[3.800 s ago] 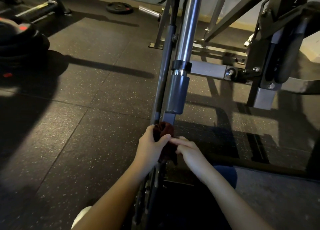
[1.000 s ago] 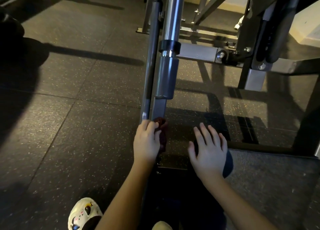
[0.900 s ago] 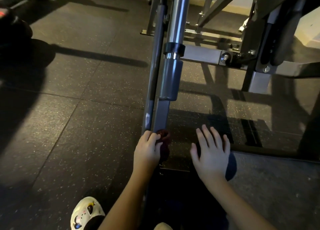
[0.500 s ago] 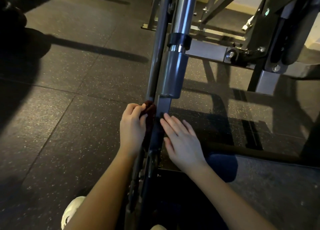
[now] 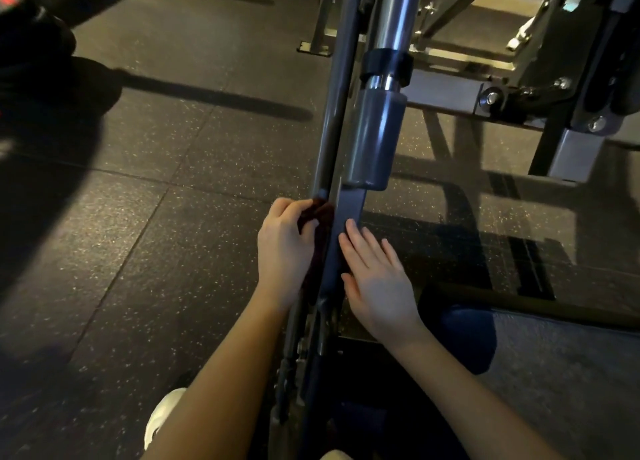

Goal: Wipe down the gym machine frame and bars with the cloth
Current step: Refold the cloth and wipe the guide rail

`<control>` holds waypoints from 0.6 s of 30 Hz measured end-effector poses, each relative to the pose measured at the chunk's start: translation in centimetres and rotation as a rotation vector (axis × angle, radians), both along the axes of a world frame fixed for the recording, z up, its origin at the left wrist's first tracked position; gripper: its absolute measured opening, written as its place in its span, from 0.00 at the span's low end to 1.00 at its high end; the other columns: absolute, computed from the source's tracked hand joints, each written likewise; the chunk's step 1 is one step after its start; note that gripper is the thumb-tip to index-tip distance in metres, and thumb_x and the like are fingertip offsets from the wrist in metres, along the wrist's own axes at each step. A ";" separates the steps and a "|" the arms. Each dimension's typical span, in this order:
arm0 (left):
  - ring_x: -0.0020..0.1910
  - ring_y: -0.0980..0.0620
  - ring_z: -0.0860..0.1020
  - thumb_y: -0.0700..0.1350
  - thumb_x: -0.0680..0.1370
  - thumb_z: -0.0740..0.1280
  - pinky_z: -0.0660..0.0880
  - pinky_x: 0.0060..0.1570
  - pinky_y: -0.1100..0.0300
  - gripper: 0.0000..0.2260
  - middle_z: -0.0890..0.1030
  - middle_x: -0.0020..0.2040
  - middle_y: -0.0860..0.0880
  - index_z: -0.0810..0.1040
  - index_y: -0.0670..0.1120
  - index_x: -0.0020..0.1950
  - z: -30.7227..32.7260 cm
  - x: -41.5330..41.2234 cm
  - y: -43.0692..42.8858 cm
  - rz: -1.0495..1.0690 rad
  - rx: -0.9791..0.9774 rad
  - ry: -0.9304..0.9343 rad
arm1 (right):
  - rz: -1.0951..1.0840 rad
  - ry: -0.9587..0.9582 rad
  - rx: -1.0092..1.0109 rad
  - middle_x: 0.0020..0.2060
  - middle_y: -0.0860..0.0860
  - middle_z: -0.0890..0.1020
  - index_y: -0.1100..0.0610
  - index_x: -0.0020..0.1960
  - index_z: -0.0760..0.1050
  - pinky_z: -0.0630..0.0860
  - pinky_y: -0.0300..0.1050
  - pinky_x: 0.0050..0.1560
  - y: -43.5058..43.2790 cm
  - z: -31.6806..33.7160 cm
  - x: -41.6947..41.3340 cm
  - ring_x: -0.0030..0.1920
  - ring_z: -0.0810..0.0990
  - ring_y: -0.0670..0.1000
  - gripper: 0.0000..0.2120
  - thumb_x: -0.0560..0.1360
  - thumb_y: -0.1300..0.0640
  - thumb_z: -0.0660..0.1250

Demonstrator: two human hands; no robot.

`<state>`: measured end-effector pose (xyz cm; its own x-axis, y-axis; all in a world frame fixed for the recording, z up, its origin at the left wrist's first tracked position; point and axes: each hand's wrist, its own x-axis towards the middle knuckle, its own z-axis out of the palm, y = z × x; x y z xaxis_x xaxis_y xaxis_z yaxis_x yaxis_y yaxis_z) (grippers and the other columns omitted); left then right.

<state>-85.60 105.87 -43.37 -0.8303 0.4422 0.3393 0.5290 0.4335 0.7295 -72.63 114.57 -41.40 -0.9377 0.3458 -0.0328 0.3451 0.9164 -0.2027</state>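
Left hand: you are gripping the dark red cloth, fingers curled round it, pressing it against the left side of the flat frame bar, just below the grey sleeve.
Right hand: you are laying it flat, fingers straight, along the right edge of the same bar, grasping nothing.
Chrome bar: rising above the sleeve.
Thin rod: running alongside on the left.
Rubber floor: lying beneath, a white shoe showing beside your left forearm.

Glossy metal bar; matt speckled rubber floor; dark cloth
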 end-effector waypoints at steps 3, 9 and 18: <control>0.49 0.57 0.74 0.37 0.76 0.69 0.71 0.52 0.66 0.09 0.77 0.52 0.48 0.80 0.41 0.56 -0.7 0.5 0.0 0.019 0.037 -0.028 | -0.009 0.017 0.020 0.78 0.49 0.53 0.54 0.77 0.57 0.44 0.49 0.74 0.2 -0.4 0.1 0.77 0.52 0.51 0.28 0.79 0.57 0.62; 0.42 0.56 0.76 0.36 0.73 0.72 0.70 0.43 0.68 0.08 0.75 0.48 0.50 0.78 0.42 0.50 -5.4 4.8 -5.0 -0.056 -0.109 -0.120 | -0.013 -0.016 0.042 0.77 0.45 0.47 0.51 0.77 0.54 0.42 0.49 0.74 0.3 -0.2 0.2 0.77 0.50 0.50 0.29 0.79 0.55 0.61; 0.48 0.55 0.76 0.39 0.76 0.70 0.71 0.51 0.65 0.08 0.78 0.51 0.48 0.81 0.41 0.54 0.5 0.3 1.0 0.094 0.034 -0.058 | -0.007 -0.027 -0.039 0.75 0.42 0.40 0.49 0.78 0.47 0.37 0.47 0.75 0.3 0.1 0.3 0.77 0.41 0.47 0.29 0.81 0.55 0.57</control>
<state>-85.28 106.87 -42.85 -0.8863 0.3503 0.3028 0.4434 0.4534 0.7732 -72.36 114.86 -41.27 -0.9341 0.3500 -0.0711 0.3568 0.9057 -0.2288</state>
